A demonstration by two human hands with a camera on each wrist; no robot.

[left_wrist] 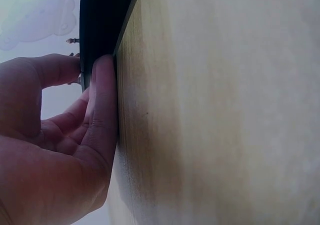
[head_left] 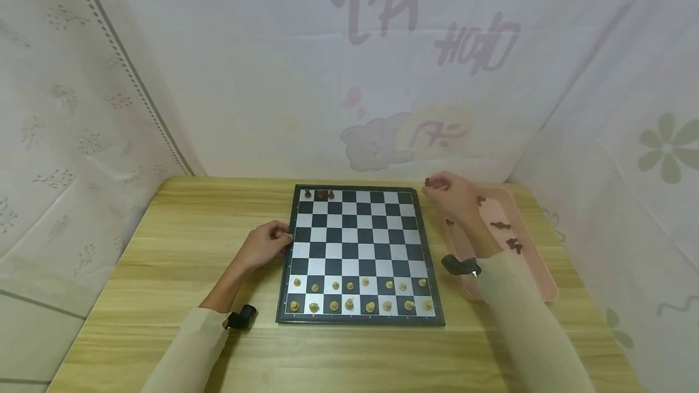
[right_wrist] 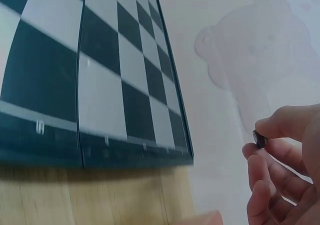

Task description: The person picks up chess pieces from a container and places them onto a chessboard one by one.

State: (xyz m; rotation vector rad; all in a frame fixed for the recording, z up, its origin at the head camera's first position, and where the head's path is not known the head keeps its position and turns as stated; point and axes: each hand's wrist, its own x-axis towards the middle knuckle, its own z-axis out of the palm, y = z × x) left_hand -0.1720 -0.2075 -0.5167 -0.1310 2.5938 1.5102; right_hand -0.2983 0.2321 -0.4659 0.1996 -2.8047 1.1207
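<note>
Right wrist view shows fingers [right_wrist: 281,169] pinching a small, dark chess piece [right_wrist: 259,139].

Left hand [head_left: 263,244]: holding the left edge of the chessboard [head_left: 357,235]
Right hand [head_left: 454,200]: pinching a little dark piece [head_left: 427,181] — near the pink tray [head_left: 510,204]
Pale pieces [head_left: 349,304]: two full rows, near side
Brown pieces [head_left: 320,193]: three far left — more in the tray

One left hand [head_left: 266,244] and one right hand [head_left: 454,198] show, one held piece [head_left: 427,181] in the latter. One chessboard [head_left: 357,235], lower centre of the head view, bears sixteen pale pieces [head_left: 349,304], eight per row, and three dark pieces [head_left: 321,193]. One pink tray [head_left: 537,262], at right, has several brown pieces [head_left: 500,225], too bunched to count.
</note>
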